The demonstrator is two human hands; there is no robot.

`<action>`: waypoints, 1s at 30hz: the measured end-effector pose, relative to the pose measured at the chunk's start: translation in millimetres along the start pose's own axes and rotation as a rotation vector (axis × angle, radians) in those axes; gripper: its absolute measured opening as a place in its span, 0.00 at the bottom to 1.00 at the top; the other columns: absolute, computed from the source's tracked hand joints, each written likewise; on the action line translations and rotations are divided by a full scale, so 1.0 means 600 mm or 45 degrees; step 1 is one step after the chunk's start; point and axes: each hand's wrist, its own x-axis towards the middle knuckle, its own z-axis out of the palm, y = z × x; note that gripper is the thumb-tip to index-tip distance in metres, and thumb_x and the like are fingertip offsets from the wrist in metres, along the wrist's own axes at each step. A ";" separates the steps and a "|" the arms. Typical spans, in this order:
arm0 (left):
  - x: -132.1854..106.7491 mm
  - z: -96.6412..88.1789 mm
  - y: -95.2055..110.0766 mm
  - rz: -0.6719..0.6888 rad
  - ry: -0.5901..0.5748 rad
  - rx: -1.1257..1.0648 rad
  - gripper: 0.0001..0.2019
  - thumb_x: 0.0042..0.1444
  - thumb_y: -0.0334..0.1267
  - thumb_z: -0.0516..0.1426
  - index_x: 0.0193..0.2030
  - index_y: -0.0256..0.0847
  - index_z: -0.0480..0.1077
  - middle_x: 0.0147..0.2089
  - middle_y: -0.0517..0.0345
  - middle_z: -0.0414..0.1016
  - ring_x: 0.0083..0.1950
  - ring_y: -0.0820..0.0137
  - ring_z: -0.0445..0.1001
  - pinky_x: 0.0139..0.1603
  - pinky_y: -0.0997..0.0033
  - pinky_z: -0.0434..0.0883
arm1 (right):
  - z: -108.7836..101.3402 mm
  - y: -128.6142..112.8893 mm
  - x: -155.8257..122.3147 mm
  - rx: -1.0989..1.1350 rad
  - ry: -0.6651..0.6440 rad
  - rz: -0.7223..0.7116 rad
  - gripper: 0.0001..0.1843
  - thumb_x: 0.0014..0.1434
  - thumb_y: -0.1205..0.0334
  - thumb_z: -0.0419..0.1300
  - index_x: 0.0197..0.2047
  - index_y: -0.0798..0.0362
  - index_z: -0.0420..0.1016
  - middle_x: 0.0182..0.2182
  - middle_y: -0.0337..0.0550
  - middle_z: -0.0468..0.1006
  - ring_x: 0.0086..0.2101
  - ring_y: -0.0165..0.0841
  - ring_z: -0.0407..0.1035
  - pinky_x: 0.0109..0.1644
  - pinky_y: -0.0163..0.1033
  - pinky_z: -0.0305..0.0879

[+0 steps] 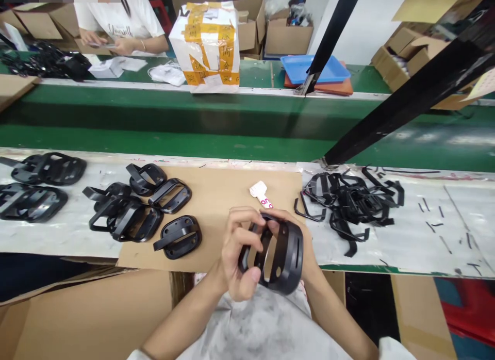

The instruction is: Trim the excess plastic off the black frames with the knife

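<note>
Close to my body, both hands hold one black plastic frame (290, 257) with an oval opening and a slot along its side. My left hand (240, 251) grips its left edge, with fingers over the top and the thumb below. Behind the frame, my right hand (305, 241) wraps its far and right side; most of its fingers are hidden. Just beyond lies a white tag with pink letters (261, 192) on the cardboard sheet (220, 195). To the left, a black frame with a raised handle bar (181, 239) rests near several similar ones.
A heap of black bent strips (351, 200) lies on the right, with short black scraps beyond it. A slanted black post (398, 104) rises from the bench. Across the green channel (193, 138) stand a taped white box (207, 45) and a blue tray (317, 68); another person sits there.
</note>
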 end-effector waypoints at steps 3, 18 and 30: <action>-0.036 -0.004 -0.020 -0.193 0.053 0.052 0.21 0.61 0.49 0.59 0.58 0.45 0.66 0.57 0.43 0.65 0.61 0.51 0.66 0.60 0.45 0.68 | -0.010 0.004 0.004 -0.060 0.058 -0.078 0.14 0.70 0.61 0.64 0.57 0.43 0.80 0.49 0.42 0.86 0.47 0.36 0.83 0.52 0.39 0.79; -0.047 0.015 -0.001 -1.129 -0.173 0.035 0.03 0.60 0.31 0.50 0.36 0.42 0.64 0.34 0.60 0.68 0.34 0.69 0.65 0.36 0.69 0.62 | -0.038 0.033 0.016 -0.577 0.047 -0.341 0.14 0.70 0.61 0.63 0.56 0.43 0.83 0.42 0.41 0.86 0.37 0.33 0.81 0.42 0.36 0.77; -0.042 -0.031 -0.010 -1.007 -0.196 -0.113 0.24 0.70 0.60 0.48 0.51 0.41 0.69 0.40 0.54 0.70 0.41 0.63 0.69 0.44 0.64 0.66 | -0.007 0.043 0.036 0.060 0.072 0.405 0.21 0.60 0.44 0.68 0.43 0.54 0.81 0.27 0.42 0.83 0.28 0.37 0.77 0.33 0.40 0.76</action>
